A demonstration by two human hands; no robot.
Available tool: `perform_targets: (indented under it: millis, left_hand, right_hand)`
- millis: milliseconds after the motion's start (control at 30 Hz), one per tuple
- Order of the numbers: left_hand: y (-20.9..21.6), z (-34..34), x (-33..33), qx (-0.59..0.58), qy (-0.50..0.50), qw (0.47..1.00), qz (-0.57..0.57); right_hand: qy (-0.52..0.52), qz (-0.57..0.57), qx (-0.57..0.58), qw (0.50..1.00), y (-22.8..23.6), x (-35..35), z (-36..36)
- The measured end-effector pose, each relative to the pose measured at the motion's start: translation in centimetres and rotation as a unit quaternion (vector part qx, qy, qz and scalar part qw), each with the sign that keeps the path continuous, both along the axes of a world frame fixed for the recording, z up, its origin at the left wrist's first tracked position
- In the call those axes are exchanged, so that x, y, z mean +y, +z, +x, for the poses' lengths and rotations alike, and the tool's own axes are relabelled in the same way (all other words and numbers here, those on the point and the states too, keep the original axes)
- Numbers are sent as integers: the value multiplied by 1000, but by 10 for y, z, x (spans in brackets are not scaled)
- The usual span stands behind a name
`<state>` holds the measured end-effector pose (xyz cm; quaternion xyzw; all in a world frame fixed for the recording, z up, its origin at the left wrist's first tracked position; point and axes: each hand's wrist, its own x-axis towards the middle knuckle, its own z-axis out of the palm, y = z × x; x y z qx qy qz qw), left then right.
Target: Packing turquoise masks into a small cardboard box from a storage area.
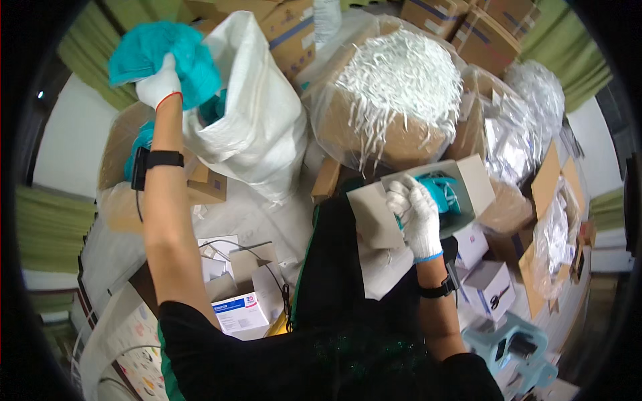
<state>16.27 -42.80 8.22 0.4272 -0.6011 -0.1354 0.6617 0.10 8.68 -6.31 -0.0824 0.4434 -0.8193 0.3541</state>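
Observation:
My left hand (160,81), in a white glove with a red cuff, is raised at the far left. It grips a large teal bundle (190,50) of soft, thin fabric-like material beside the mouth of a white woven sack (264,120). More teal material shows inside the sack. My right hand (418,220), gloved in white with a blue cuff, is curled over the near-left side of an open white carton (477,184) by my lap. Inside that carton lie teal pieces with thin white loops, like face masks (438,192). Its fingertips are partly hidden.
A large box of white shredded strips (401,80) stands ahead. To the right are boxes with clear plastic (515,147), white cartons (488,287) and a light-blue plastic stool (501,341). An open white box with a blue band (241,314) stands left of my legs; brown cartons (287,33) line the back.

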Motion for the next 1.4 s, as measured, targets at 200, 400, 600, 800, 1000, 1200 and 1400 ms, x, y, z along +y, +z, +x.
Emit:
perform_targets:
  millis: [200, 400, 600, 800, 1000, 1200, 1400]
  left_hand:
    - [-69, 18, -95, -510, -326, 738, 297]
    - [-11, -20, 60, -366, -173, 914, 9]
    - [-57, -41, 243, -254, -302, 915, -78]
    - [-117, -72, 354, -86, -467, 873, 112]
    - [-138, -69, 385, -98, -522, 811, 247]
    - [-145, -92, 405, -128, -600, 714, 337]
    - [-158, -130, 436, -62, -704, 582, 403]
  right_hand:
    - [-188, 255, 116, 941, -15, 90, -61]
    - [-183, 449, 173, 857, -30, 161, -107]
    - [-11, 591, 603, 536, -17, 62, -89]
    - [88, 725, 561, 389, -95, 49, -124]
    - [-64, 660, 536, 523, -59, 97, -143]
    - [-135, 433, 263, 852, -11, 152, -133]
    - [-74, 79, 95, 990, 13, 148, -86]
